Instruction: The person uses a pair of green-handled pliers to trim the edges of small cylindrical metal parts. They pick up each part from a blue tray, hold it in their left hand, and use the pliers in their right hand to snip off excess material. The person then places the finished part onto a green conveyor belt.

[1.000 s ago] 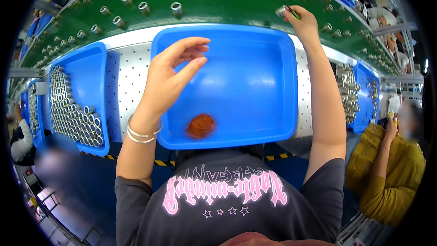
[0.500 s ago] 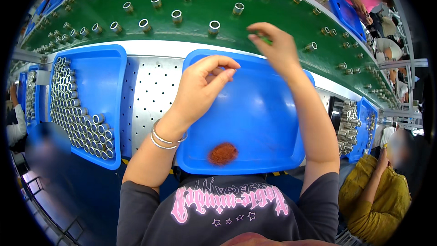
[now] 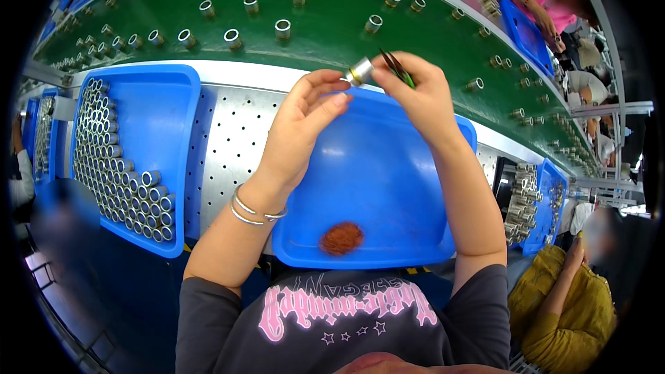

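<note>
A short shiny metal sleeve (image 3: 360, 71) with a yellowish band is held above the far edge of a blue tray (image 3: 374, 258). My right hand (image 3: 419, 93) pinches its right end with thumb and forefinger. Tucked in the same hand are dark-tipped tweezers (image 3: 396, 68) with a green part; the fingers hide much of them. My left hand (image 3: 305, 121), a metal bangle on its wrist, is beside the sleeve's left end with fingers curved and thumb apart. A reddish-brown fibrous pad (image 3: 341, 238) lies in the tray's near part.
Beyond the tray runs a green conveyor belt (image 3: 318, 28) with several upright metal sleeves. A perforated metal plate (image 3: 237, 131) separates my tray from a left blue tray (image 3: 156, 97) holding rows of sleeves. More sleeves (image 3: 523, 201) stand at right, near another person (image 3: 571, 298).
My right hand has taken a sleeve off the belt and brought it toward my left hand, whose fingers have spread. The belt's sleeves have shifted right. The tweezers now show more clearly.
</note>
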Available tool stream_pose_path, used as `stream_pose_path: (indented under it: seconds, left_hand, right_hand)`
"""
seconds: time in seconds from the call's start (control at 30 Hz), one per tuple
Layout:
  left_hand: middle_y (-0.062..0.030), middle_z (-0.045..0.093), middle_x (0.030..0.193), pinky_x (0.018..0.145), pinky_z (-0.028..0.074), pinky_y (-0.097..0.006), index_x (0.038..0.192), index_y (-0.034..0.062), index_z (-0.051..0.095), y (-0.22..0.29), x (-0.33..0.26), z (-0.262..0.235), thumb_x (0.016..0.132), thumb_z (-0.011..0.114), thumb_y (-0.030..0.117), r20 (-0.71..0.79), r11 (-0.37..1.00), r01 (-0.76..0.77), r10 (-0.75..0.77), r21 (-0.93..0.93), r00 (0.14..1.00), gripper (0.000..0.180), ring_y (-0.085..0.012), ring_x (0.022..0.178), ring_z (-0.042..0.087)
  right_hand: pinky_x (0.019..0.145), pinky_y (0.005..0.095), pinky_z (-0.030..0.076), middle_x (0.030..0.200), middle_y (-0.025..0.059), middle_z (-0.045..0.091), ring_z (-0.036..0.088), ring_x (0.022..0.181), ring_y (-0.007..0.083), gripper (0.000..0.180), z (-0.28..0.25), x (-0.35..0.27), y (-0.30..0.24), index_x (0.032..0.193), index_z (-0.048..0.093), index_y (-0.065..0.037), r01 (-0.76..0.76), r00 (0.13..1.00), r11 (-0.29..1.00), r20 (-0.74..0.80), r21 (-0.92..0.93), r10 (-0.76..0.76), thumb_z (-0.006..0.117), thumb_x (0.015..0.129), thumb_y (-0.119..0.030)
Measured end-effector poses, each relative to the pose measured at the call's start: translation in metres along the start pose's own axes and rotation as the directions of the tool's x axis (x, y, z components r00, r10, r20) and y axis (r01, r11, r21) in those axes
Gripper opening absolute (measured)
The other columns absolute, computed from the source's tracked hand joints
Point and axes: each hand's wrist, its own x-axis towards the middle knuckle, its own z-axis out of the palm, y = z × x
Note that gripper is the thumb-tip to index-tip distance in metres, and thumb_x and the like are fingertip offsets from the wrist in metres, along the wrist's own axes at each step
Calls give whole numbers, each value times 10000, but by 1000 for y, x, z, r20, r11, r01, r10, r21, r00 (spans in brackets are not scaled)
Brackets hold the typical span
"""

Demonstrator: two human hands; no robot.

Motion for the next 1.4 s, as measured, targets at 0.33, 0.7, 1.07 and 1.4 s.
stream_pose_path:
  seconds: [0.33,0.7,1.07,1.4]
  left_hand:
    - [-113,580,1066,839,480,-257,1204,-9,477,0,-15,19,812,594,-12,131,991,7,-24,134,991,409,-163,955,593]
    - [-108,571,1060,832,481,-254,1224,24,448,-1,-16,23,804,593,-35,141,993,74,-87,94,986,449,-165,959,592]
    - [-112,569,1071,872,463,-307,1245,51,421,4,-13,20,843,592,82,127,937,269,-246,-221,961,438,-208,988,578]
    - [-121,548,1116,875,463,-297,1268,42,412,1,-11,18,862,571,101,132,932,273,-247,-240,960,440,-197,985,579]
  right_hand:
    - [701,225,485,877,61,648,606,796,99,171,-8,-57,-11,963,623,-4,52,999,982,1,184,-53,619,793,-9]
    - [601,244,459,776,32,621,591,693,113,116,-6,-63,-10,862,609,-40,7,998,976,60,217,-20,648,755,-62]
    - [662,199,402,796,-4,568,502,730,56,92,-13,-57,4,844,588,-19,-70,993,850,119,523,9,617,831,-105]
    - [682,198,413,796,6,562,505,746,58,84,-19,-58,4,854,562,-20,-87,989,866,147,492,16,605,840,-91]
